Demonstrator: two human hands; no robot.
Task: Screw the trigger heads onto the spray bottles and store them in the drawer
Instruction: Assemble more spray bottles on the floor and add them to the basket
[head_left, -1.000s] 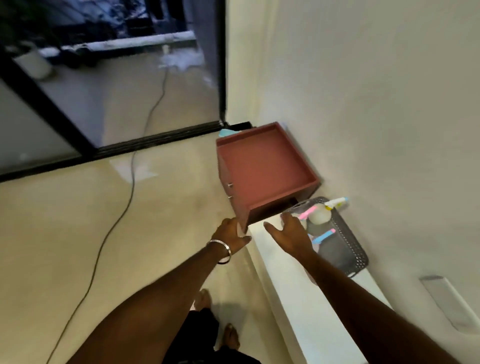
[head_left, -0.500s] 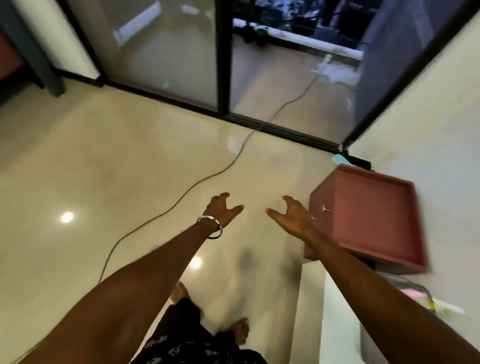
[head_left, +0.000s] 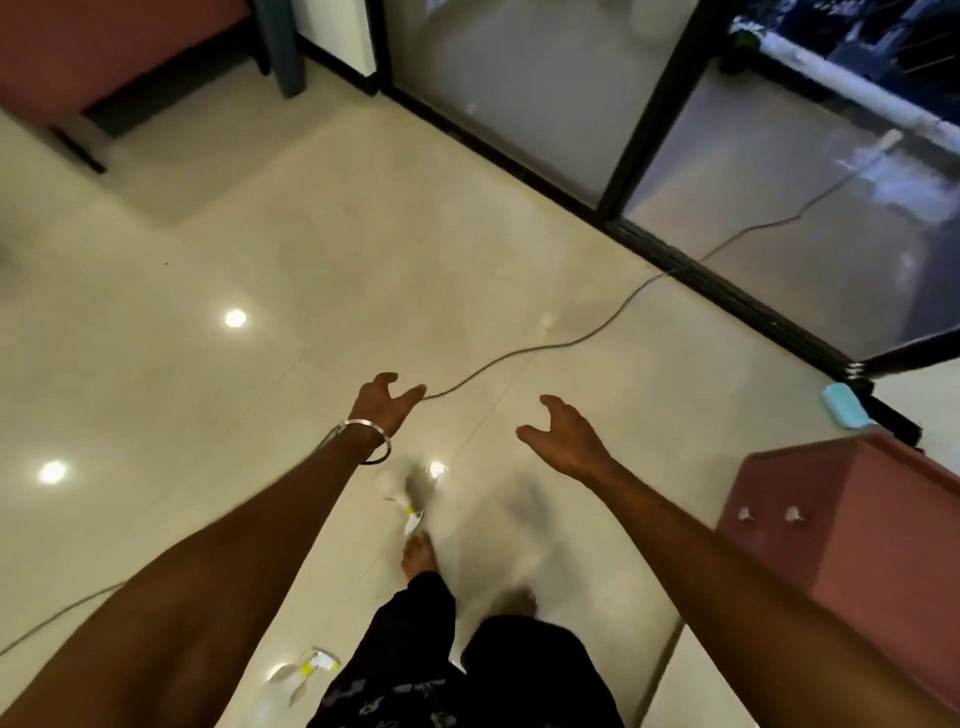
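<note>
My left hand (head_left: 385, 406), with a metal bangle on its wrist, hovers over the tiled floor with fingers spread and holds nothing. My right hand (head_left: 565, 435) is level with it, also spread and empty. The dusty-red drawer (head_left: 862, 525), with two small knobs on its front, stands at the right edge, well right of my right forearm. Two blurred white items with yellow parts lie on the floor: one (head_left: 410, 512) just below my left wrist near my foot, another (head_left: 307, 669) by my left leg. Whether they are bottles or trigger heads I cannot tell.
A grey cable (head_left: 571, 340) runs across the floor from the black-framed glass door (head_left: 618, 171) past my left hand. A teal object (head_left: 844, 406) lies behind the drawer. Red furniture (head_left: 104, 47) stands at the top left. A white ledge (head_left: 675, 691) is at the bottom right.
The view has swung left, away from the wall. My hands have left the drawer and now hang over bare floor. The drawer has slid to the right edge of view; the tray is gone from view.
</note>
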